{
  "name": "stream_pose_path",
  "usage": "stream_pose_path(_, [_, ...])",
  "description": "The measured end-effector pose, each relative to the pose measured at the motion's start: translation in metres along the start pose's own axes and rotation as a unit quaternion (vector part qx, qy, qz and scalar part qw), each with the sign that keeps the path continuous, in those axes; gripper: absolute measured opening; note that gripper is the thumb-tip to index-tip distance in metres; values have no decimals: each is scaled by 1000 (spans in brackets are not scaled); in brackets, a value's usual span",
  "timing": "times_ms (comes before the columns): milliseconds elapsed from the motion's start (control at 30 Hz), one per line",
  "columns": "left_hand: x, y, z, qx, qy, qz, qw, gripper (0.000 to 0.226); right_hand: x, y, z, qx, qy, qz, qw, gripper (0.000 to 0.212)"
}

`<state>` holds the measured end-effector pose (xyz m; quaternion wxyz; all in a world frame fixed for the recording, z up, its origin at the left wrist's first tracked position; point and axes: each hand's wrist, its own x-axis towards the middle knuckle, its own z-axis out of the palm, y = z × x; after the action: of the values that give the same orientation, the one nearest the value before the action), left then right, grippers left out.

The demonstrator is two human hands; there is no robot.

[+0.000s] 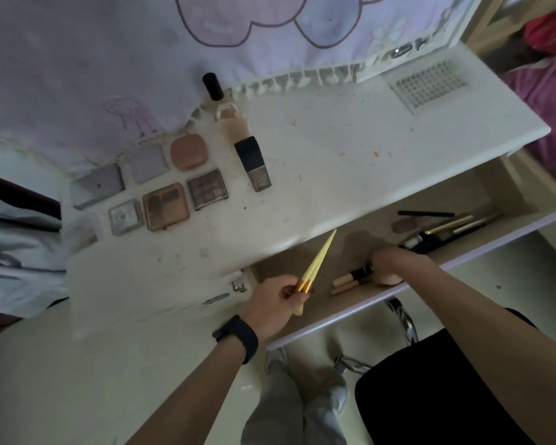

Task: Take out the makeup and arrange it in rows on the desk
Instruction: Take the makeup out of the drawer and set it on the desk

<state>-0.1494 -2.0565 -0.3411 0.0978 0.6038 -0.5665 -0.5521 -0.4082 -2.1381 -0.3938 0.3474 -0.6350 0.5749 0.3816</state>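
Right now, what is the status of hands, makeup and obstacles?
Left hand grips yellow tapered sticks. Right hand down in open drawer, grip hidden. Palettes and bottles in rows on desk. No obstacle seen.

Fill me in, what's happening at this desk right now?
A person is emptying the open drawer onto the desk. The left hand grips yellow sticks over it; the right hand reaches in by some tubes, grip unclear. On the desk, palettes lie in two rows, bottles beside them.
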Motion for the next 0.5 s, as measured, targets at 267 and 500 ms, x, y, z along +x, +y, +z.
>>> stream_pose_path(267, [-12,1,-36,-54,139,-31,988,16,-40,12,-7,11,123,-38,992,34])
stream_pose_path(500, [-8,14,-59,-141,247,-71,956,24,-105,17,8,307,188,-55,931,17])
